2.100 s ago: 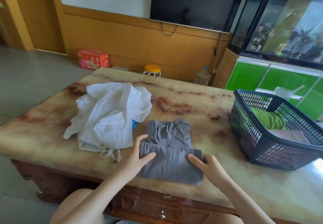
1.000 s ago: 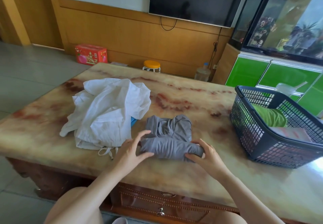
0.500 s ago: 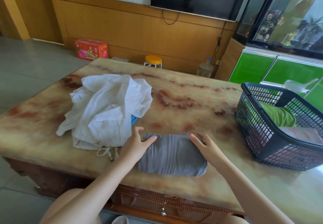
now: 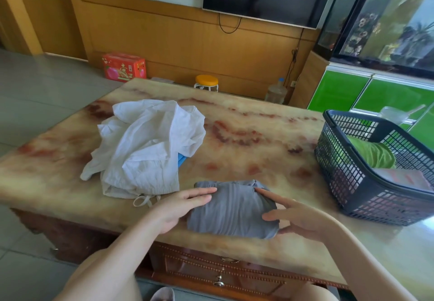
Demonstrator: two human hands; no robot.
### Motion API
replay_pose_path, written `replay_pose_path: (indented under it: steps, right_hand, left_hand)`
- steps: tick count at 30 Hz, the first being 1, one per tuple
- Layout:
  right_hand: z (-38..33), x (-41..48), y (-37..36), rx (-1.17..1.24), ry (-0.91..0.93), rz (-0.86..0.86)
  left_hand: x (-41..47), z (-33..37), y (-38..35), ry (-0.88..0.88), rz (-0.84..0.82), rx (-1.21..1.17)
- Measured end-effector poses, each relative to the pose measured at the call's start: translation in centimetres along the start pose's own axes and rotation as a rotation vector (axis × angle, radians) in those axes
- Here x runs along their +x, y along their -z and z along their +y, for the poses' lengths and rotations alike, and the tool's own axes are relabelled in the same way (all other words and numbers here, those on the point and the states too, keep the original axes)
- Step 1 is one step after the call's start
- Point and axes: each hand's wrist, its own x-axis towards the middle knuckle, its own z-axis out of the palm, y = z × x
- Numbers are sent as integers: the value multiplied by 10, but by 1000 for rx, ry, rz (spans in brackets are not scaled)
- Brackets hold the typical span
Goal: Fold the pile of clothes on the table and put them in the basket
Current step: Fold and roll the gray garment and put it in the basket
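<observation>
A folded grey garment [image 4: 232,209] lies near the table's front edge. My left hand [image 4: 178,204] rests on its left side with straight fingers laid on the cloth. My right hand [image 4: 298,216] is at its right side, index finger on top and thumb against the edge, fingers straight. A crumpled white garment [image 4: 145,148] lies to the left, with a bit of blue cloth [image 4: 181,159] showing under it. The dark plastic basket [image 4: 352,183] stands at the right and holds a green garment [image 4: 371,154] and a pink folded one [image 4: 404,178].
The marble table [image 4: 246,136] has a drawer with a metal knob [image 4: 218,280] under its front edge. Beyond it stand an orange stool [image 4: 206,82], a red box [image 4: 123,66], a water jug [image 4: 276,93] and green cabinets [image 4: 375,94].
The grey garment was rolled over on itself into a compact bundle. My hands have shifted from its far corners to its left and right sides.
</observation>
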Motion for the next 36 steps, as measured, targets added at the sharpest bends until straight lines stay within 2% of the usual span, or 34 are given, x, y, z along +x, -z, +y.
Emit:
replay_pose_path:
  steps: [3,9,14,23,31,36]
  right_hand:
    - [0,2,0,40,-35,11]
    - [-14,12,-3,-34,-152,15]
    - [-14,19,-3,-37,-141,42]
    - [-22,11,1,-11,-21,68]
    - [-70,-27,40,-31,143,117]
    - [-116,-60,97,-62,229,189]
  left_hand:
    - [-3,2,0,37,-12,15]
    - [0,3,-7,54,77,6]
    - [2,5,-17,33,182,-26]
    - [-10,16,-29,-57,278,20]
    - [-6,78,-56,-203,286,33]
    - [20,140,-90,-324,266,18]
